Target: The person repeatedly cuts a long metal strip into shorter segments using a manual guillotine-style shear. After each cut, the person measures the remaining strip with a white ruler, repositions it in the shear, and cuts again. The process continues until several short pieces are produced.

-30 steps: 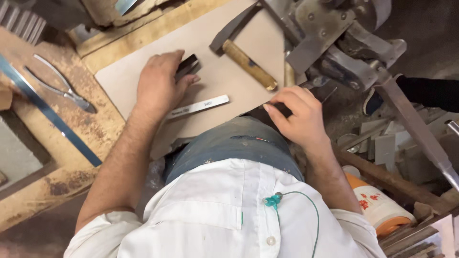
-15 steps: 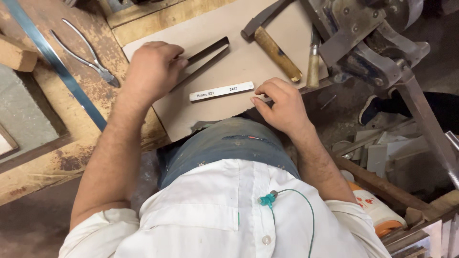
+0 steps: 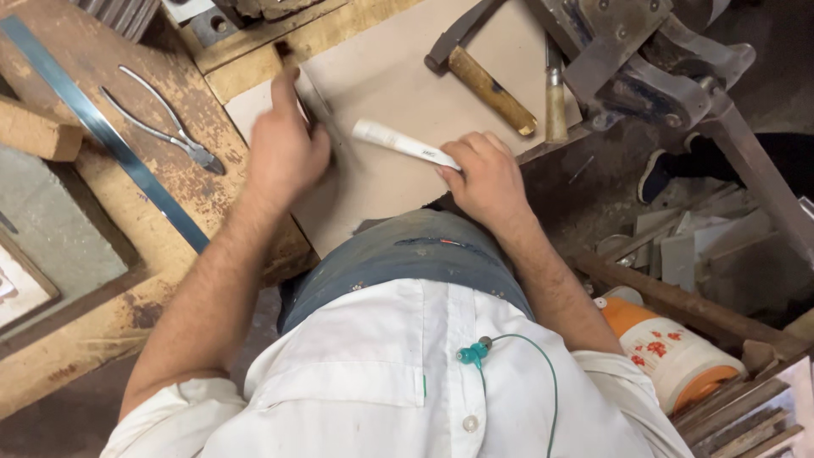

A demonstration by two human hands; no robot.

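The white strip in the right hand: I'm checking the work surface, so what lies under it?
Under the white strip lies the beige board. The right hand covers its near end, so what is beneath there is hidden.

— Left hand (image 3: 284, 153)?
— Raised near the board's left edge, back of hand up, forefinger stretched toward the far corner, other fingers curled under. Bare forearm running back toward the body, elbow bent.

— Right hand (image 3: 483, 178)?
— Knuckles up at the board's near edge, fingers curled and pinched shut at the tips. Wrist bent inward, forearm angled out to the right.
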